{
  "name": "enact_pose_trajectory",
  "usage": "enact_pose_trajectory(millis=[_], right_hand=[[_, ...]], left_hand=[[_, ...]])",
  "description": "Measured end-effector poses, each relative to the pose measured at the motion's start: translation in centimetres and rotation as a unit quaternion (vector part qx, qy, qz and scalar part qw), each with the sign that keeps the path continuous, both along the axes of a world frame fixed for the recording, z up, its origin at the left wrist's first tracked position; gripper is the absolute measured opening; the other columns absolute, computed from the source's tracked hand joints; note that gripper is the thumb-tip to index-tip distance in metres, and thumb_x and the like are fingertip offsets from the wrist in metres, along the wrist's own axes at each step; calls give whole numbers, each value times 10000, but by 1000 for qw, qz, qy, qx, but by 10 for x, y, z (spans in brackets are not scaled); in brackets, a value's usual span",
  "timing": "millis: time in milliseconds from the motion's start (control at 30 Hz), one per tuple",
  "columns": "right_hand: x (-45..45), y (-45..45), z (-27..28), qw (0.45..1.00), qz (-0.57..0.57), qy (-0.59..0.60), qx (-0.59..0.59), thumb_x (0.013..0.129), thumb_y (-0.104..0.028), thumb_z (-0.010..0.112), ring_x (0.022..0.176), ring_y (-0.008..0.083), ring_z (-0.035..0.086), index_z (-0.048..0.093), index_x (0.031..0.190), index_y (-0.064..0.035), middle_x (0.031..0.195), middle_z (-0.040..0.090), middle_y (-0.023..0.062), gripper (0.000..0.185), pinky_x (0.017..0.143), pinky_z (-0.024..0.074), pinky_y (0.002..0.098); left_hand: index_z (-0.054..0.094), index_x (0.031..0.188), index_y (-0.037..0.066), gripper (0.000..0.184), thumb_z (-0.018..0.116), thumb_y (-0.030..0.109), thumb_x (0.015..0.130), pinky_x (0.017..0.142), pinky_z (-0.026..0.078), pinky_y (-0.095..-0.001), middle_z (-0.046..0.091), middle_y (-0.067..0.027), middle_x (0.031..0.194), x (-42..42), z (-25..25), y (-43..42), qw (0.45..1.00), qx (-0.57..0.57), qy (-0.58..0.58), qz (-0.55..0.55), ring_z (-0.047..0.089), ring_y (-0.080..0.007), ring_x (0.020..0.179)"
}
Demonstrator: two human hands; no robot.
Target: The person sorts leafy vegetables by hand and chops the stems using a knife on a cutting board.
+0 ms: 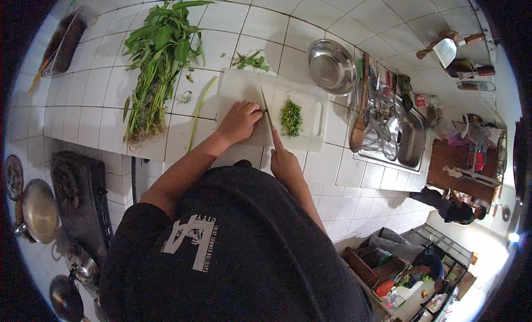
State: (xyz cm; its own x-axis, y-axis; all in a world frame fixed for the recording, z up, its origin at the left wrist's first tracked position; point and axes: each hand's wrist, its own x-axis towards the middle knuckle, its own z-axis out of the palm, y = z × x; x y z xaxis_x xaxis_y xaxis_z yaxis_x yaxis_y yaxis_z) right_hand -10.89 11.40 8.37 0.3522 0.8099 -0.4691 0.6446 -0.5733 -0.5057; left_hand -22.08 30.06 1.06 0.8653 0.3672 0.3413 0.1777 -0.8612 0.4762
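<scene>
A white cutting board (235,89) lies on the tiled counter in front of me. My right hand (285,161) is wrapped round the handle of a knife (266,105), its blade pointing away across the board. Close to the left of the blade, my left hand (240,121) rests on the board with fingers curled together. A small dark bit shows at its fingertips, too small to name. Finely chopped greens (291,117) form a heap right of the knife. A long green stem (202,112) lies at the board's left side, and loose leaves (252,61) sit by its far edge.
Left on the counter is a big bunch of leafy greens with roots (160,62). A metal bowl (332,67) stands beyond the board's right corner. Further right are wooden utensils (360,114) and a sink (411,139). A stove (80,194) is at left. Two people are at far right.
</scene>
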Motion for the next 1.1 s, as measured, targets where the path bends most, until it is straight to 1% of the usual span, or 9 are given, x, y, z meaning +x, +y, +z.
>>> enact_pose_trajectory(millis=[167,333,433,533,667,733,800,933,1100], right_hand=[[-2,19,-20,998,-19,5,62,966,-124,468,766,524,646,114,1606,-169,791,651,344,734,729,491,611],[5,28,4,997,-6,3,70,960,-117,475,799,539,635,133,1603,-171,818,646,359,730,746,482,610],[9,18,43,999,-5,42,-5,972,-120,469,917,554,628,139,1601,-222,912,648,384,718,835,475,602],[10,7,62,995,-14,72,-69,976,-123,469,949,558,625,134,1602,-231,945,654,383,718,862,469,602],[5,4,48,995,-18,76,-57,975,-130,475,962,556,625,128,1603,-237,957,664,371,725,872,466,607],[1,5,25,999,6,54,-8,953,-117,462,831,549,644,29,1608,-215,838,654,371,791,792,492,627],[-2,9,8,997,-21,67,12,957,-118,469,866,555,635,78,1606,-227,883,650,379,765,803,479,624],[1,23,-12,992,-67,68,78,950,-109,478,866,566,622,136,1603,-232,902,637,394,748,779,463,631],[4,35,-7,995,-48,42,71,946,-112,477,854,568,621,155,1600,-222,886,638,387,738,770,462,634]], left_hand=[[682,1002,34,278,693,82,728,909,482,-463,621,-125,1080,1,-2,3,1000,-5,-12,-7,597,-347,1035],[665,953,22,194,680,67,764,845,493,-482,627,-135,1011,5,-17,7,999,28,-38,-6,612,-359,967],[655,917,22,114,656,82,820,802,490,-493,621,-135,958,6,-4,5,999,-17,-26,-13,613,-363,915],[661,913,31,89,617,94,870,794,484,-489,611,-134,932,4,0,3,999,-22,-36,-12,606,-361,896],[678,958,32,137,610,87,853,868,487,-487,638,-129,1012,6,-16,6,1000,-15,-4,-18,614,-359,970],[681,977,30,166,614,83,835,904,484,-486,645,-128,1043,3,-15,7,1000,1,-3,-24,614,-359,1006],[687,997,25,220,617,75,794,966,467,-481,648,-132,1099,0,-4,3,1000,-27,-2,-12,604,-356,1068],[688,1006,24,255,616,66,766,982,458,-474,641,-138,1091,2,3,0,1000,-13,2,-4,598,-356,1070],[672,966,12,171,648,127,842,923,457,-494,634,-163,1045,2,-5,2,998,-53,-10,17,595,-388,1020]])
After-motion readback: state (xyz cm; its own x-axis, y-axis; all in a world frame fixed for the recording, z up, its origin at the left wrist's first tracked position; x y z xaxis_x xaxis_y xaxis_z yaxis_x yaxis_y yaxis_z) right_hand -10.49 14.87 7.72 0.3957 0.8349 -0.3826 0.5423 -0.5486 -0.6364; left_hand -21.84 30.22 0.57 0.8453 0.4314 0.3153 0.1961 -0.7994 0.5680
